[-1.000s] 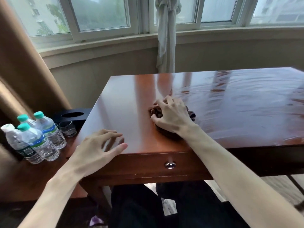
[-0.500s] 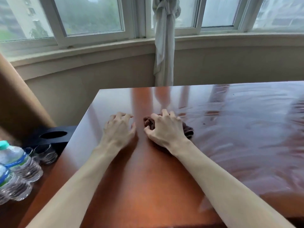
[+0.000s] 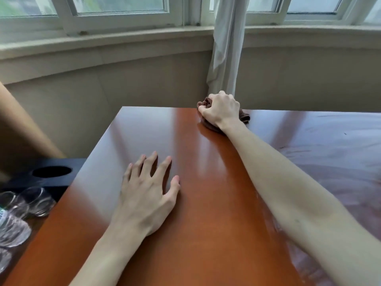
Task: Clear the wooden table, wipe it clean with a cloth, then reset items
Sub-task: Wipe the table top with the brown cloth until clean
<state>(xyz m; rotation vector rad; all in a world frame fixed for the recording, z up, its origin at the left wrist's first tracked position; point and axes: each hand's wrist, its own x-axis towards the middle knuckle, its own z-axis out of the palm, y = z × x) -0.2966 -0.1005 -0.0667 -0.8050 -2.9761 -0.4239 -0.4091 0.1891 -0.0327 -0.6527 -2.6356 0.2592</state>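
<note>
The glossy wooden table (image 3: 206, 223) fills the lower part of the head view. My right hand (image 3: 220, 109) grips a bunched dark brown cloth (image 3: 244, 117) at the table's far edge, arm stretched out across the top. Most of the cloth is hidden under the hand. My left hand (image 3: 147, 193) rests flat on the wood nearer to me, fingers spread and holding nothing. Wet streaks show on the right part of the tabletop.
Left of the table, lower down, stand a black box with a round hole (image 3: 51, 172), drinking glasses (image 3: 35, 201) and part of a water bottle (image 3: 8, 228). A white curtain (image 3: 225, 48) hangs by the windows behind the far edge.
My right hand has pushed the cloth from mid-table out to the far edge. My left hand, beside the cloth half a second ago, now lies well behind it. The view has tilted closer to the table.
</note>
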